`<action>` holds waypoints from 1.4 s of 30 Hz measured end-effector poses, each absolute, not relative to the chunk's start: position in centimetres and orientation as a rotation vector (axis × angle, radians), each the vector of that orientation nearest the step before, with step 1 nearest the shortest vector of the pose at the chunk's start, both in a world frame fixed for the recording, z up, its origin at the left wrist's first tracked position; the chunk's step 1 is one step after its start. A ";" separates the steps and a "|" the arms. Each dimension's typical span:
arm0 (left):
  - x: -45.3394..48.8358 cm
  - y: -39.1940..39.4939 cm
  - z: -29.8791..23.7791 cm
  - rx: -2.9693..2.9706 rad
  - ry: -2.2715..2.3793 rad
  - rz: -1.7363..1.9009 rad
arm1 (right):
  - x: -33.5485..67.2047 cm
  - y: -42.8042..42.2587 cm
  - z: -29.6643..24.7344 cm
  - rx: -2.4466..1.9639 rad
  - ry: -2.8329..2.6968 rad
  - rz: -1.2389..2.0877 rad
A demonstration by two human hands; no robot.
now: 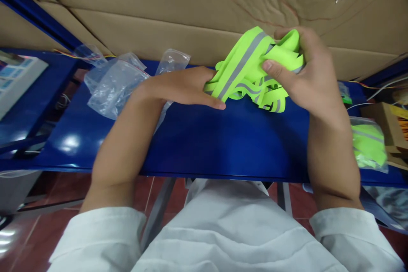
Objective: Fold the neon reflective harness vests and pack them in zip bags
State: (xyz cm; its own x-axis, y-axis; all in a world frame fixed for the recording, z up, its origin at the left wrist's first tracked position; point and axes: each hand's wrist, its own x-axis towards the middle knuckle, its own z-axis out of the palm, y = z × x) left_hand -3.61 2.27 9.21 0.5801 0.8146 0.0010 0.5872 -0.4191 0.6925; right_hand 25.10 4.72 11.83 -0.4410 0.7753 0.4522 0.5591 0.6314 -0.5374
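Observation:
A bundle of neon yellow-green reflective straps (244,61) with grey stripes is held up between my two hands, above the blue table. My left hand (188,87) grips its left end, thumb in front and the other fingers hidden behind the fabric. On the other side, my right hand (306,68) is closed round the upper right part, thumb pressed on the front. Several loops and strap ends hang below, between the hands. Clear plastic bags (119,83) lie crumpled on the table beside my left forearm.
The blue table (223,144) runs across in front of me, backed by a brown cardboard panel (153,29). At right lie a bagged neon bundle (369,144) and an open cardboard box (382,123). A white object (27,76) sits at far left. Thin cables run along the back.

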 end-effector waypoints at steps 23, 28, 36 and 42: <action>1.0 0.7 7.3 1.707 1.193 0.870 | 24.1 4.6 10.4 -0.959 -2.328 0.491; 0.1 0.3 8.5 1.520 1.187 0.760 | 24.1 5.0 9.9 -0.896 -2.333 0.479; 1.1 0.3 7.3 1.458 1.124 0.856 | 24.0 5.1 9.7 -0.881 -2.321 0.630; 1.8 0.5 6.7 1.410 1.139 0.904 | 23.4 5.0 9.7 -0.878 -2.046 0.886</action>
State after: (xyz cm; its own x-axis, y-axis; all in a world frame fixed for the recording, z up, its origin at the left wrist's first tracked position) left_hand 1.85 0.49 6.72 0.2581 0.9644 -0.0580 0.1623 0.0159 0.9866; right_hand 23.38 4.97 9.67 -0.5016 0.7935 0.3446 0.2917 0.5301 -0.7962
